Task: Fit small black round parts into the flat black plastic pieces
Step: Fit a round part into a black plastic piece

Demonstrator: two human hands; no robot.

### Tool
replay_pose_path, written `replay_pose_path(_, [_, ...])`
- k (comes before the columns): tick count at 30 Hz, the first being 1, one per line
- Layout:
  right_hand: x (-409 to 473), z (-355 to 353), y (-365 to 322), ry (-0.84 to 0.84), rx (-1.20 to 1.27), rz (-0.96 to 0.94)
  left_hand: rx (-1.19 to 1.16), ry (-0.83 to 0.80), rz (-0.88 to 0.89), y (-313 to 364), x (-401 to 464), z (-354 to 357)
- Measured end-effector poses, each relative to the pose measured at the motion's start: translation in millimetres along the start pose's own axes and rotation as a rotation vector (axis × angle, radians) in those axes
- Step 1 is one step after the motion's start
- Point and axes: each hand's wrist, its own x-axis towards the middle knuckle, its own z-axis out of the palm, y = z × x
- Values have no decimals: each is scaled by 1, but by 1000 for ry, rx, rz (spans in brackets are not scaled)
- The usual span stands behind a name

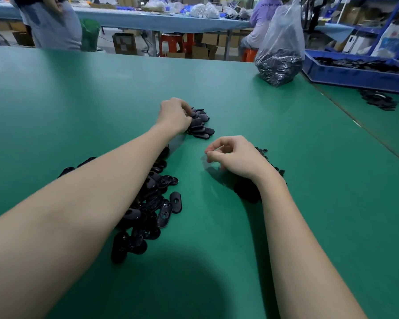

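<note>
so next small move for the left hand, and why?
Probably draw the left hand back from the far pile toward the right hand. Its fingers are curled in among those flat pieces, apparently on one, though the grip is hidden. The right hand waits mid-table, thumb and finger pinched, possibly on a small round part too small to confirm.

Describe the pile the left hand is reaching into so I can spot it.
On the green table, look to the far middle. The small heap of flat black ovals lies at the left hand, farther away than the larger loose pile beneath that forearm.
</note>
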Motion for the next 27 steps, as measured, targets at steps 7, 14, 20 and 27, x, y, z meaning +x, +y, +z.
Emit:
replay_pose_path(7, [2,3,1,-29,-37,0,-61,33,49,-14,-35,-29])
replay_pose_path(14, [3,10,-2,-20,-74,-41,170,-127,147,-23,-87,-40])
replay_pose_path(20, [4,13,-2,-42,-99,-43,349,-211,104,-27,-92,-47])
replay_pose_path(27, [4,12,-1,-45,-99,-39,236,-211,53,-26,-92,-48])
